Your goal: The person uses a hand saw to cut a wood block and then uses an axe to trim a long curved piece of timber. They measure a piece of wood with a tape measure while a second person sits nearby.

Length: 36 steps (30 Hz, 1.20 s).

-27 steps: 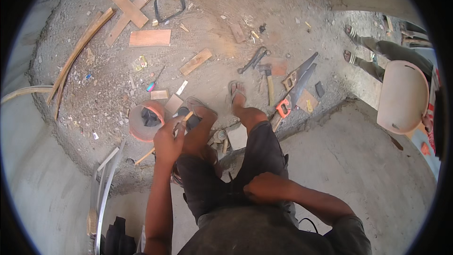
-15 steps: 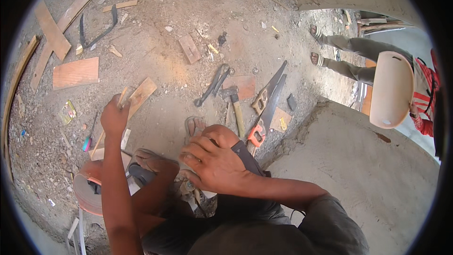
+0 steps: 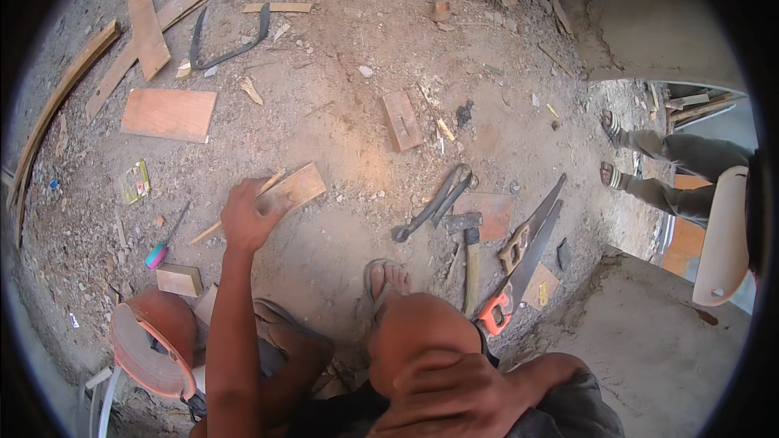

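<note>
In front of me on the left, my left hand (image 3: 251, 215) is low over the ground, closed around a thin wooden stick (image 3: 208, 233). Its thumb side touches a short wooden board (image 3: 300, 185), and whether the fingers also grip that board is partly hidden. My right hand (image 3: 446, 393) lies against my bent right leg, just below the knee (image 3: 422, 337). Its fingers are stretched along the leg with nothing seen in them.
An orange bucket (image 3: 174, 316), wood block (image 3: 179, 280) and screwdriver (image 3: 166, 239) are left. Right of my foot lie pincers (image 3: 434, 203), a hammer (image 3: 471, 268) and handsaws (image 3: 519, 276). Planks (image 3: 146, 24) lie far left. Another person's legs (image 3: 682, 170) stand at right beside a low wall (image 3: 641, 341).
My left hand has carried the stick to the right and down onto the short board. My right hand has slid from the knee toward me. The view has shifted left.
</note>
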Available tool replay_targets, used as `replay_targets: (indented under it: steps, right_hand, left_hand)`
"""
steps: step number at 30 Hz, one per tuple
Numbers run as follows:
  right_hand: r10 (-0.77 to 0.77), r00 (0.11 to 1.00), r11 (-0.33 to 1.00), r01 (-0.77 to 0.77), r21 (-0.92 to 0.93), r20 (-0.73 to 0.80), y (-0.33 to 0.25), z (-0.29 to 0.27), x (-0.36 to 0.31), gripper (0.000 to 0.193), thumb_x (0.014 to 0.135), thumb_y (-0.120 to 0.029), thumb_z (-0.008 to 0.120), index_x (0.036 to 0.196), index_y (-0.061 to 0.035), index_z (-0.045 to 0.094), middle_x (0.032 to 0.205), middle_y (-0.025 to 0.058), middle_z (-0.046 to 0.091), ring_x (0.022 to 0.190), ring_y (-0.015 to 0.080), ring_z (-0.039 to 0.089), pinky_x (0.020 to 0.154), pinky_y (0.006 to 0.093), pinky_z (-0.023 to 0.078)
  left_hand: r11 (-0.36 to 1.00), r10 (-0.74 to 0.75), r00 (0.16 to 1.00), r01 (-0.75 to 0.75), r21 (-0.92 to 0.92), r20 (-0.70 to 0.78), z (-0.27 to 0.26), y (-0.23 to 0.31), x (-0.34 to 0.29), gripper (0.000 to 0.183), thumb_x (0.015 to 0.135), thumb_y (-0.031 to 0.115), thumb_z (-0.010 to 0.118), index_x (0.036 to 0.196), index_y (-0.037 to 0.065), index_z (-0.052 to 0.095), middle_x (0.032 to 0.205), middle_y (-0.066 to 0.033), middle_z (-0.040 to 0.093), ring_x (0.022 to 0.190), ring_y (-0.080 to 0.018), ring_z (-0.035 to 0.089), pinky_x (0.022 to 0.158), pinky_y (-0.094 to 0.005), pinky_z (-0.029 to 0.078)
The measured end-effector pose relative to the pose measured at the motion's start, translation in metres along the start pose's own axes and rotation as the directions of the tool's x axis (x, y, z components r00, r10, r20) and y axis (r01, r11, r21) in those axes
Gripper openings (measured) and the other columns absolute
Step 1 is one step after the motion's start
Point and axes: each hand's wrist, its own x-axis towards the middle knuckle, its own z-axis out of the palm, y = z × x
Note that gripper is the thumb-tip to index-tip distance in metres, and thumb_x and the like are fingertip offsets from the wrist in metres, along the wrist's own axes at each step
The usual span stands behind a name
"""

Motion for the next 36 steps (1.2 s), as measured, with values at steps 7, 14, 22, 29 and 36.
replay_targets:
  steps: [7,14,22,29,36]
  right_hand:
    - [0.500,0.378,0.711,-0.693,0.121,-0.779,0.189,-0.074,-0.169,0.032,0.095,-0.020,0.072,0.117,0.0018,0.067,0.104,0.0125,0.072,0.098,0.0207,0.068,0.088,0.0339,0.053]
    - [0.387,0.249,0.131,-0.968,-0.215,-0.888,0.290,-0.036,-0.422,0.053,0.089,-0.018,0.073,0.133,0.0064,0.055,0.136,0.0273,0.054,0.130,0.0457,0.050,0.110,0.0475,0.042]
    - [0.292,0.325,0.217,-0.939,-0.269,-0.900,0.272,0.007,-0.433,0.044,0.089,-0.016,0.068,0.126,0.0036,0.055,0.124,0.0255,0.057,0.118,0.0459,0.053,0.099,0.0545,0.042]
    - [0.243,0.353,0.187,-0.931,-0.314,-0.904,0.293,-0.002,-0.457,0.048,0.087,-0.016,0.067,0.129,0.0012,0.054,0.126,0.0246,0.057,0.120,0.0456,0.052,0.101,0.0567,0.036]
    - [0.466,0.217,0.009,-0.970,-0.241,-0.858,0.288,-0.015,-0.437,0.050,0.085,-0.014,0.065,0.132,0.0017,0.054,0.130,0.0223,0.059,0.127,0.0403,0.051,0.107,0.0567,0.034]
  left_hand:
    - [0.979,0.135,0.986,-0.118,0.167,-0.095,-0.003,-0.011,-0.037,0.060,0.070,0.033,0.089,0.123,0.013,0.068,0.119,-0.0093,0.068,0.111,-0.0332,0.060,0.098,-0.0435,0.050]
    - [0.989,0.026,0.981,0.002,0.145,-0.192,0.024,0.003,-0.044,0.063,0.069,0.025,0.090,0.126,0.011,0.066,0.120,-0.0101,0.067,0.113,-0.0332,0.060,0.098,-0.0439,0.050]
    - [0.982,-0.051,0.961,0.097,0.159,-0.270,0.042,0.026,-0.040,0.066,0.070,0.027,0.091,0.128,0.009,0.066,0.118,-0.0109,0.069,0.111,-0.0362,0.063,0.096,-0.0460,0.051]
    - [0.976,-0.157,0.988,0.153,0.155,0.015,0.023,0.024,-0.002,0.058,0.080,0.046,0.083,0.126,0.014,0.071,0.118,-0.0148,0.072,0.107,-0.0357,0.068,0.093,-0.0452,0.053]
    - [0.953,-0.304,0.946,0.300,-0.054,-0.111,0.008,-0.009,0.018,0.043,0.082,0.048,0.081,0.108,0.014,0.080,0.094,-0.0146,0.077,0.088,-0.0298,0.073,0.080,-0.0405,0.054]
